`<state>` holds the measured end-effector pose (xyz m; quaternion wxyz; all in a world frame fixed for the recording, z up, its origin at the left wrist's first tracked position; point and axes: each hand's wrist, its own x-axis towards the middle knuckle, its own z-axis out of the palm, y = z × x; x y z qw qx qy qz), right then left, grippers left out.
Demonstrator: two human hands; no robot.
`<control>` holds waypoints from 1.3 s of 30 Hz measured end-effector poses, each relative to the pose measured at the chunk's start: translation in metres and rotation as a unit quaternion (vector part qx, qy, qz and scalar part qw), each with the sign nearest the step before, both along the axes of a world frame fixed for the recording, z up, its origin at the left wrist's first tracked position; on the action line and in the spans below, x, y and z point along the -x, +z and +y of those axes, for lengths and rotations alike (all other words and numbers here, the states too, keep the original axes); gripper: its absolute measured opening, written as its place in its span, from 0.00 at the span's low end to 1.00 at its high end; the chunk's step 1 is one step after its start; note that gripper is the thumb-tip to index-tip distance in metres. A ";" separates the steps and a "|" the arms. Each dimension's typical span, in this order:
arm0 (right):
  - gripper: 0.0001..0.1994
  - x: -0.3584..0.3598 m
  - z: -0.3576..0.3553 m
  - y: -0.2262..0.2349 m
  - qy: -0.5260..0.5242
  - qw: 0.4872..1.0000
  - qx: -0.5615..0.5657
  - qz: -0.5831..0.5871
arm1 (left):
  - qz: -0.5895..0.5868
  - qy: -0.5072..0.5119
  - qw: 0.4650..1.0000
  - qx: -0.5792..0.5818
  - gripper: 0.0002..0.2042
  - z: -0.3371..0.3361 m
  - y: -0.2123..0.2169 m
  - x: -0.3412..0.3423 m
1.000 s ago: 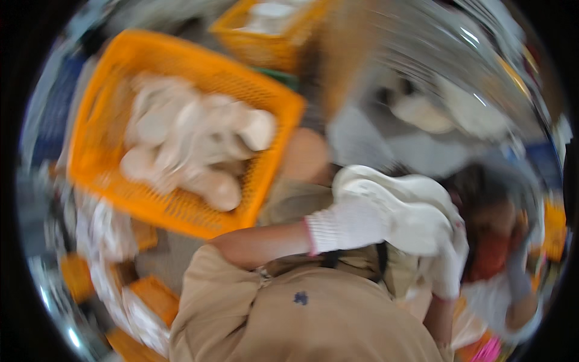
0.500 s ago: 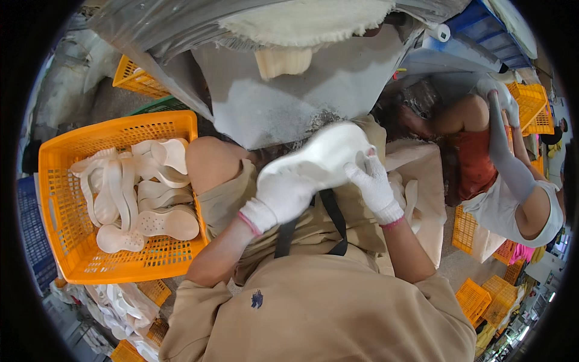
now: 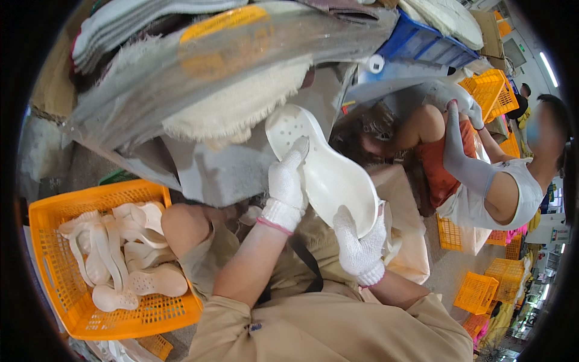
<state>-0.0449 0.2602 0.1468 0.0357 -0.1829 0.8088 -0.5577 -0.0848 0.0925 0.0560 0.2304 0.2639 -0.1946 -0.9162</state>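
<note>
A white, moulded piece shaped like a long shoe sole (image 3: 338, 175) is held tilted in front of me, small round holes at its far, narrower end. My left hand (image 3: 284, 188), in a white knit glove, grips its left edge near the narrow waist, thumb on the upper face. My right hand (image 3: 362, 247), gloved alike, holds the wide near end with the thumb on top; its other fingers are mostly hidden. Beyond the piece hangs a cream cloth buffing wheel (image 3: 241, 102) with a frayed edge. Several similar pale pieces (image 3: 160, 282) lie in the orange basket (image 3: 145, 326) on my left.
A grey plastic-covered machine hood (image 3: 139, 90) surrounds the wheel. A beige cloth sack (image 3: 410, 241) stands by my right leg. Another person (image 3: 500, 187) works close on the right, arms stretched forward. Orange crates (image 3: 476, 292) stand behind at the right; a blue crate (image 3: 422, 42) is at the back.
The piece has turned so its perforated end points away and its upper face shows. My left hand has moved up along its edge, the right nearer to me. The view has swung right.
</note>
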 end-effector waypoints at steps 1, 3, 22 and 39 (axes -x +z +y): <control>0.20 0.009 -0.008 0.004 0.015 1.000 0.019 0.012 | 0.043 0.039 0.998 0.030 0.20 -0.002 0.004 0.009; 0.19 0.040 -0.032 0.012 0.033 0.999 -0.014 0.038 | 0.096 -0.007 0.995 -0.010 0.19 -0.019 0.003 0.031; 0.25 0.156 -0.143 -0.010 0.173 0.971 -0.162 -0.030 | -0.186 -0.209 0.917 0.284 0.23 -0.079 -0.003 -0.044; 0.24 0.169 -0.153 -0.050 0.046 0.992 -0.120 -0.003 | -0.250 -0.148 0.861 0.417 0.26 -0.111 -0.020 -0.021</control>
